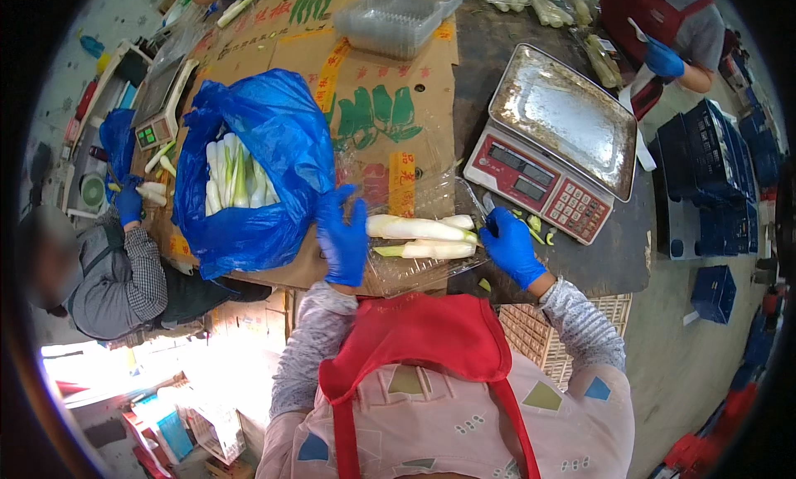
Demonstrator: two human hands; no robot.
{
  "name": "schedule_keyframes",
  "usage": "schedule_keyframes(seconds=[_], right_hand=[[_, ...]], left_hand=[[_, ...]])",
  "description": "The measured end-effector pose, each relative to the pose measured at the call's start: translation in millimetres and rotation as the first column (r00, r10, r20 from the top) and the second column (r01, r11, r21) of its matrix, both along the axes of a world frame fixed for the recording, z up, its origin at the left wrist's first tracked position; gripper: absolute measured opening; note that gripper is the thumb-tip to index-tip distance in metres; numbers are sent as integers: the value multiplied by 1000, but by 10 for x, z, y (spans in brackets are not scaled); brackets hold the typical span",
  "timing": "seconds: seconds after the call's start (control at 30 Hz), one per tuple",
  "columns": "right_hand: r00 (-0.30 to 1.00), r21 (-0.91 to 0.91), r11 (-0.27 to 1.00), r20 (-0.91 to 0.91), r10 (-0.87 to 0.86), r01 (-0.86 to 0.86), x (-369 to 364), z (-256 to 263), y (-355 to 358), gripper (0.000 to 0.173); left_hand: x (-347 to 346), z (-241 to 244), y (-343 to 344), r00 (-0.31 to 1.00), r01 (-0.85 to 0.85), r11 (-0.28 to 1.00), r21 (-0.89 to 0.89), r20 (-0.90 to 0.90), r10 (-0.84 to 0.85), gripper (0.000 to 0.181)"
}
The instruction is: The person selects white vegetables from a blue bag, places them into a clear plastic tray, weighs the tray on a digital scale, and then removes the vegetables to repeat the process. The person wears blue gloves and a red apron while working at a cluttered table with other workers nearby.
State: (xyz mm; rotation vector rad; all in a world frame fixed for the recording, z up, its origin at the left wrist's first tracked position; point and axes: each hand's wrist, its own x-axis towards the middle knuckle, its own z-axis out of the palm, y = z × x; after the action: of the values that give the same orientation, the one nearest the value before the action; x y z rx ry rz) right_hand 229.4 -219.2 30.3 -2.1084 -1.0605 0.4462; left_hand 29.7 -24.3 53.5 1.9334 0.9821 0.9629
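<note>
Several peeled white-green water bamboo shoots (423, 228) lie on a plastic tray with clear film (404, 274) in front of me. At their left ends, my left hand (342, 236) is held with thumb and fingers apart, nothing in it. My right hand (513, 246) is curled at the right ends of the shoots. A small knife blade (488, 200) sticks out above its fingers; the handle is hidden in the glove. Both hands wear blue gloves. Left of my left hand, an open blue plastic bag (280, 124) holds more shoots (239, 174).
A red-and-white digital scale (535, 174) with a stained metal pan stands at right, green trimmings (536, 224) beside it. Stacked clear trays (392, 25) sit on the cardboard at the back. Co-workers (124, 274) work at left, far left and back right (665, 43). Blue crates (709, 168) stand right.
</note>
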Motion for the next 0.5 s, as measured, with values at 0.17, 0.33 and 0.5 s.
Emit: schedule_keyframes(seconds=[0.17,0.33,0.5], right_hand=[[1000,-23,1000,7,-3,3,2,-40,38,20],[996,-10,998,-63,-69,69,-5,-99,9,20],[959,96,990,-273,-72,102,65,-444,-90,17]], left_hand=[[-290,-682,541,963,225,527,-820,268,7,28],[99,-165,414,780,443,452,-774,582,231,36],[-141,-74,280,863,501,678,-538,372,-342,31]])
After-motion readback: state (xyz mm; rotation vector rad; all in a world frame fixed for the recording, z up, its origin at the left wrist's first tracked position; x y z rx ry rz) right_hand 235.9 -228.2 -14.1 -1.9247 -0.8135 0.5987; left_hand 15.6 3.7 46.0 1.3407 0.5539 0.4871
